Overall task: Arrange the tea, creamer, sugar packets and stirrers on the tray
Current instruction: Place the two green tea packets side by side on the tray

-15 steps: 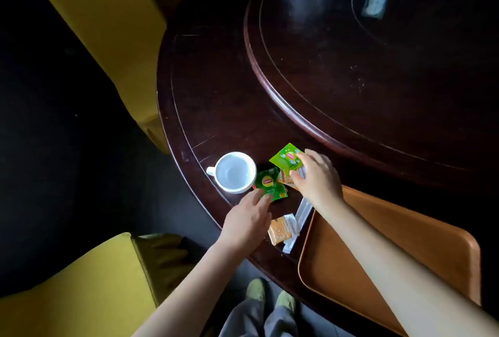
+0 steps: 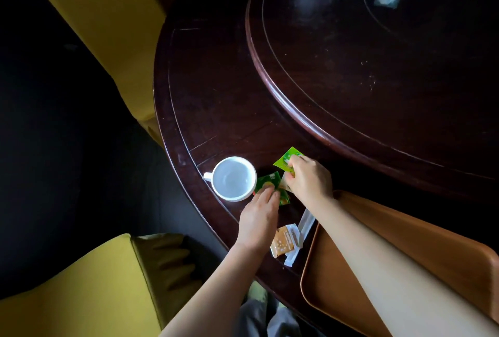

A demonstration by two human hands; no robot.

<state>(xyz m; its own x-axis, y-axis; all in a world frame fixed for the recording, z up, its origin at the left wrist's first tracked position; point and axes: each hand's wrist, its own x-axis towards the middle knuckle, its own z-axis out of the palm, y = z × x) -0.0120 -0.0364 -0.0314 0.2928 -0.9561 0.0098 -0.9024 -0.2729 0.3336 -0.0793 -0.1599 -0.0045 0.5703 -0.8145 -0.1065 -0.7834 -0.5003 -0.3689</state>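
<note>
Right hand [image 2: 307, 178] pinches the light-green tea packet [image 2: 286, 157] off the table, left hand [image 2: 260, 217] fingers pressed flat on the dark-green packet [image 2: 267, 182], likely gathering both for the bare tray [image 2: 334, 277] near right.

dark round wooden table [image 2: 229, 88] with white mug [image 2: 233, 178], green tea packets [image 2: 270, 182], orange sachet [image 2: 283, 240], brown tray [image 2: 337, 290]
</note>
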